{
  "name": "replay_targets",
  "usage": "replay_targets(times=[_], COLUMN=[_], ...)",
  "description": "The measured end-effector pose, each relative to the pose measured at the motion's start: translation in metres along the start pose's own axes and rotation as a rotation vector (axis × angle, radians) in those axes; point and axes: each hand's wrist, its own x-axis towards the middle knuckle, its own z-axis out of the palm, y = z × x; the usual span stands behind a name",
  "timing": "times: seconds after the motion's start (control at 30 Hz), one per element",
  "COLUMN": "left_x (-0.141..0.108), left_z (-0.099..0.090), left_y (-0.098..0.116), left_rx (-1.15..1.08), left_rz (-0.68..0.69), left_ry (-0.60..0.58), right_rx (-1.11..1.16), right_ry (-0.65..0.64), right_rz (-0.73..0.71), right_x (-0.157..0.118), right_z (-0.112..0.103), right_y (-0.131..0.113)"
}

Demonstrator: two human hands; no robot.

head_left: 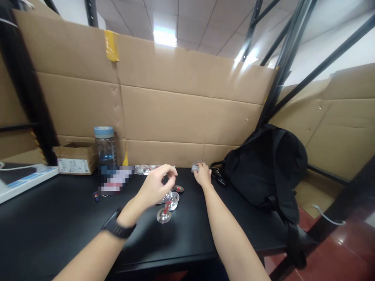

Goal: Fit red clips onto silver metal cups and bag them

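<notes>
My left hand (156,185), with a dark watch on its wrist, hovers over a small cluster of finger cymbals (171,203). Its fingers are bent and stand apart from the thumb, and I see nothing between them. The cymbals are silvery domed discs with red straps, partly overlapping on the black table; my hand hides some of them. A darker cymbal (178,189) lies just right of my fingertips. Farther right, my right hand (202,174) reaches to the back of the table, its fingers closed over a small clear plastic packet (194,168). The packet's contents are hidden.
Clear plastic packaging (143,169) lies along the cardboard wall (164,121). On the left are a blue-lidded bottle (104,146), a small cardboard box (76,158) and a blurred-out item (115,181). A black backpack (266,168) and keys (219,176) sit on the right.
</notes>
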Motion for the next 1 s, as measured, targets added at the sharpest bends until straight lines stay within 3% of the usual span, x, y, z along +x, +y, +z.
replay_targets(times=[0.13,0.23,0.33,0.5,1.0], left_x=[0.02,0.016,0.004,-0.001,-0.003], left_z=[0.003,0.014,0.022,0.026,0.029], left_y=[-0.059,-0.102,-0.125,-0.132,-0.105], left_rx=[0.295,0.473,0.527,0.48,0.6], left_rz=[-0.224,-0.187,-0.168,-0.193,-0.148], left_ry=[0.039,-0.143,-0.299,-0.43,-0.397], right_rx=[0.013,0.047,0.08,0.066,0.108], right_ry=[0.032,0.065,0.101,0.115,0.09], right_rz=[0.012,-0.005,-0.046,-0.139,-0.197], right_x=[-0.001,-0.001,-0.002,-0.008,-0.022], right_z=[-0.001,-0.002,-0.005,-0.01,-0.015], right_y=[0.002,0.003,0.0,-0.017,-0.037])
